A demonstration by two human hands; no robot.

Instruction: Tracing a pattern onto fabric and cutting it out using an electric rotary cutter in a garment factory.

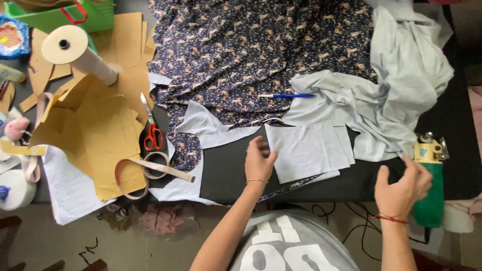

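Note:
My left hand [258, 161] rests with spread fingers on the black table, its fingertips touching the left edge of a stack of pale grey cut fabric pieces [307, 150]. Over at the table's right front edge, my right hand [403, 189] hovers with fingers apart beside a green-handled electric fabric cutter [431, 180]; I cannot tell if it touches the cutter. A crumpled length of pale grey cloth [401, 75] lies behind the stack. Dark floral fabric [251, 50] spreads across the back, with a blue pen [287, 96] on it.
Red-handled scissors [150, 128] lie left of the floral fabric. Brown paper patterns [100, 130], a tape measure [150, 170], a white thread cone [80, 52] and a sheet of written paper [68, 185] crowd the left side. Black cables [351, 226] hang below the table [226, 175].

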